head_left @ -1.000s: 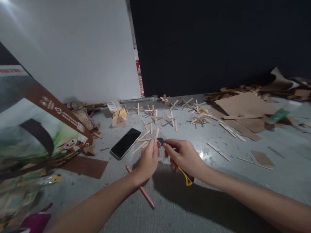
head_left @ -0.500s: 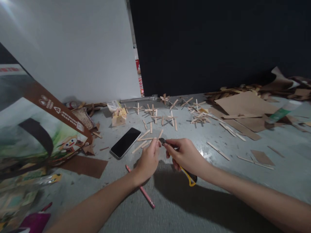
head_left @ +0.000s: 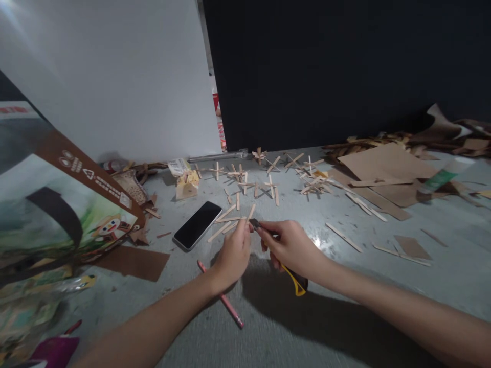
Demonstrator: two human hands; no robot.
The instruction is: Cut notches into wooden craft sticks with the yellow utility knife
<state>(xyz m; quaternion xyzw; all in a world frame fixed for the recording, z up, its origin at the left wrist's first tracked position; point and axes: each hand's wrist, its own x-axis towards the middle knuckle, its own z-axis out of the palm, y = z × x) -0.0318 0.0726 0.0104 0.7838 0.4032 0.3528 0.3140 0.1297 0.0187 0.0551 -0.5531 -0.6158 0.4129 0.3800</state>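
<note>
My left hand [head_left: 235, 251] is closed on a thin wooden stick [head_left: 251, 211], whose far end pokes out above the fingertips. Against it, my right hand [head_left: 288, 245] grips a yellow and black utility knife [head_left: 298, 284], its dark tip meeting the stick by the left fingertips. Loose sticks [head_left: 219, 231] lie just beyond the left hand, beside a black phone [head_left: 197, 225]. Under the left wrist rests a pink pencil [head_left: 231, 310]. Farther back stand or lie several small crossed-stick pieces [head_left: 271, 186].
A printed paper bag [head_left: 103, 204] leans in at the left, with a brown cardboard strip [head_left: 141, 263] by it. Cardboard sheets [head_left: 387, 163] and a green-labelled glue tube [head_left: 445, 176] are at the right. Dark and white panels rise behind.
The knife's yellow end has shifted slightly up and to the left in the view. Both hands keep their holds, and the rest of the scene looks nearly the same.
</note>
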